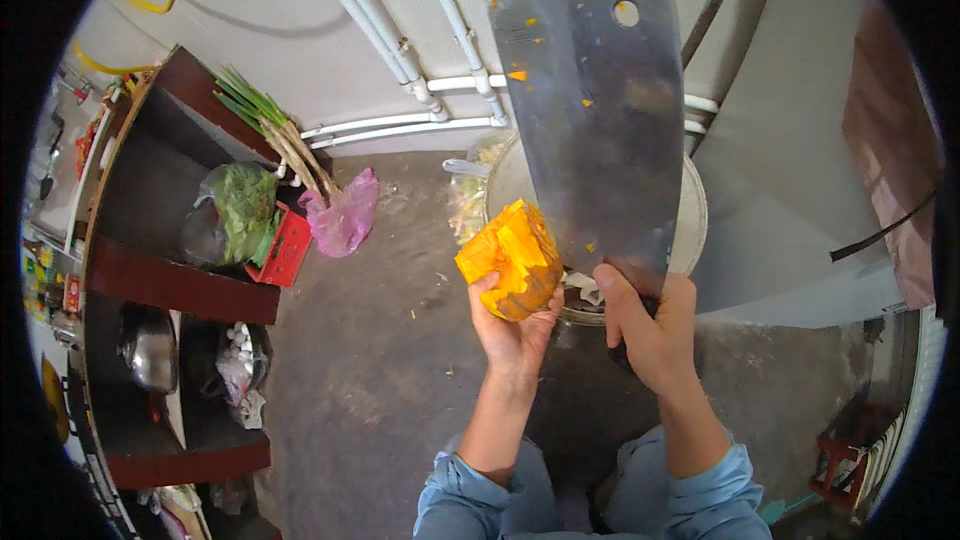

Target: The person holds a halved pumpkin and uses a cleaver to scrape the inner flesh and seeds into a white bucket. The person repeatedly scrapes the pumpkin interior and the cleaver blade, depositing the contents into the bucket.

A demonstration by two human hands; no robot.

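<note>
My left hand [514, 334] grips a chunk of orange pumpkin [517, 255] from below. Most of its upper side is cut bare, while brownish rind shows low on its right. In my right hand [649, 330] is a broad cleaver [596, 112], held by its dark handle with the blade pointing up and away from me. Orange bits stick to the blade, which has a round hole near its far corner. The blade stands just right of the pumpkin; whether they touch I cannot tell. Behind both is a round pale bin [694, 217], partly hidden, with scraps inside.
A dark shelf unit [184, 281] on the left holds bagged leafy greens [244, 202], a red basket [283, 247] and a metal pot [150, 349]. Long scallions [277, 127] lean beside a pink plastic bag [345, 214]. White pipes [397, 120] run along the wall. A red crate [840, 457] stands right.
</note>
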